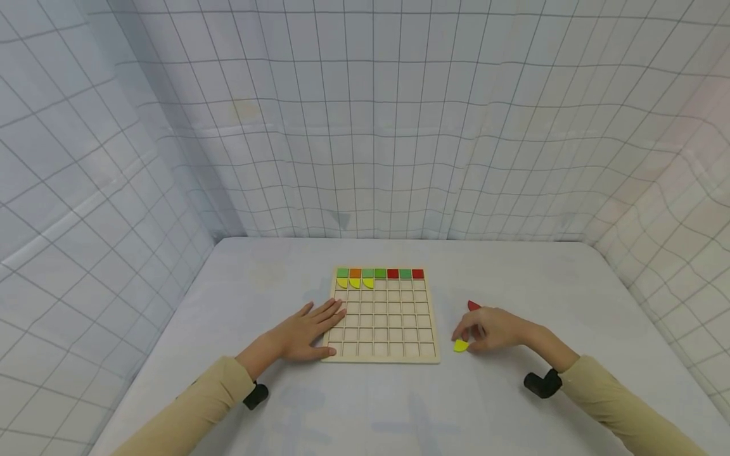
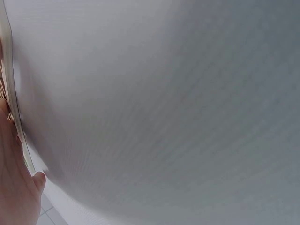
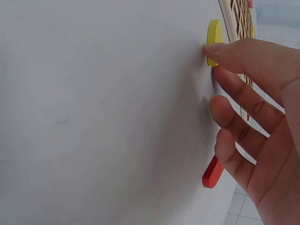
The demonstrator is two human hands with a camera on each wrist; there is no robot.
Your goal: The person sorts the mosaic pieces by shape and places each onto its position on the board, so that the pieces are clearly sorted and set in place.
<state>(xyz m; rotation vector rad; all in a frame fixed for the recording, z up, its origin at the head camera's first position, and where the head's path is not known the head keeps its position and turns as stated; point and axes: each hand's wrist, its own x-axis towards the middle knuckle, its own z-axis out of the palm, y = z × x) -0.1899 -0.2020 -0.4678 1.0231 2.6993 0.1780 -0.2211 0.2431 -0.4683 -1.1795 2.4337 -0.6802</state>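
A wooden grid board [image 1: 388, 323] lies on the table. Coloured square tiles [image 1: 393, 273] fill its top row, and three yellow quarter-circle pieces [image 1: 355, 283] occupy the left cells of the second row. My left hand [image 1: 305, 332] rests flat over the board's left edge, fingers straight; only part of it shows in the left wrist view. Right of the board, my right hand [image 1: 493, 329] pinches another yellow quarter-circle piece [image 3: 215, 35] between thumb and index finger, close over the table. A red piece [image 3: 213, 174] lies behind that hand, partly hidden by the fingers.
White cloth covers the table [image 1: 342, 411], and grid-patterned curtains [image 1: 365, 126] enclose the back and both sides. A black wrist camera [image 1: 543, 384] sits under the right wrist, another [image 1: 256, 396] beneath the left.
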